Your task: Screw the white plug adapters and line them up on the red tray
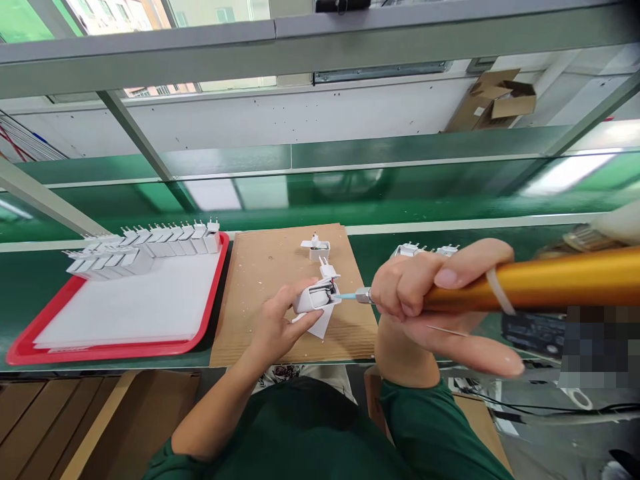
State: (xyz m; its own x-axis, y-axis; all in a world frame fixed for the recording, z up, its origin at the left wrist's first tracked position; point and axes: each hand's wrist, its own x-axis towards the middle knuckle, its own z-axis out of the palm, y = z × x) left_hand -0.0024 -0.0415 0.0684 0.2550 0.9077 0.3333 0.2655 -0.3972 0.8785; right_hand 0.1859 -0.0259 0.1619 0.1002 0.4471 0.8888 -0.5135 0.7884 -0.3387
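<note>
In my left hand (280, 320) is an opened white plug charger (319, 297), gripped between thumb and fingers. Dark parts and thin wires show inside its housing, and its pronged cap (328, 268) hangs off the far side. My right hand (415, 283) is wrapped round a gold cylindrical tool (565, 280) with a metal collar and a narrow light blue tip (346, 296). That tip reaches the charger's open end; how far inside it goes is hidden. A white slip (323, 323) lies beneath the charger. Another opened charger (319, 250) stands further back on the cardboard sheet (260, 267).
At the left, a red tray (225, 267) lined with white sheets carries rows of white chargers (170, 240). More chargers (411, 249) stand behind my right hand. Cardboard boxes (60, 420) sit below the bench edge. A metal frame bar (300, 53) crosses above the green bench.
</note>
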